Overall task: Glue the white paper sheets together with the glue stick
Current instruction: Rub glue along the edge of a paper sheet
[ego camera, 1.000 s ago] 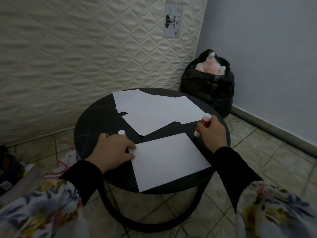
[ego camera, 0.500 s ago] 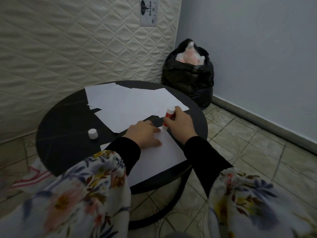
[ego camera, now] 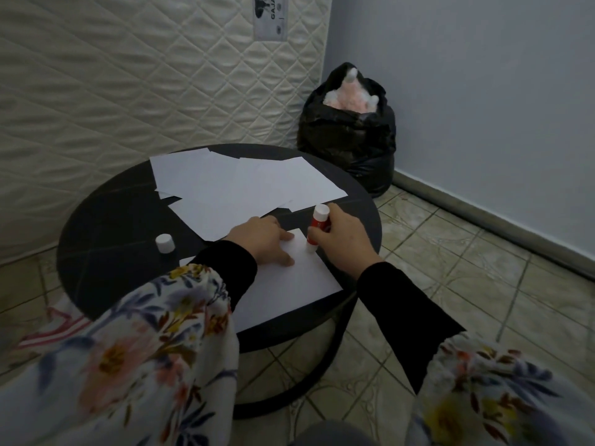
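Quilted cream mattress [ego camera: 128, 91] stands upright behind everything, diamond-stitched, w/ a label near its top edge. Black plastic bag [ego camera: 347, 146], crinkly, sits in the corner btwn mattress & wall, something pink and fluffy poking out the top. Round dark table [ego camera: 106, 239], smooth matte top, ring base. Far half of it: loose pile of white paper sheets [ego camera: 244, 188], flat, overlapping at odd angles. Near edge: single white sheet [ego camera: 289, 284], rectangular, skewed to the rim. My left hand [ego camera: 264, 241] lies flat on that sheet's far end, fingers straight, pressing it down. My right hand [ego camera: 341, 235] just beside it, fingers curled round the glue stick [ego camera: 317, 225], a red tube w/ white end up, tilted, lower tip touching the sheet near its far corner. White cap [ego camera: 165, 243], small cylinder, stands on the table left of my left hand, apart from the paper.
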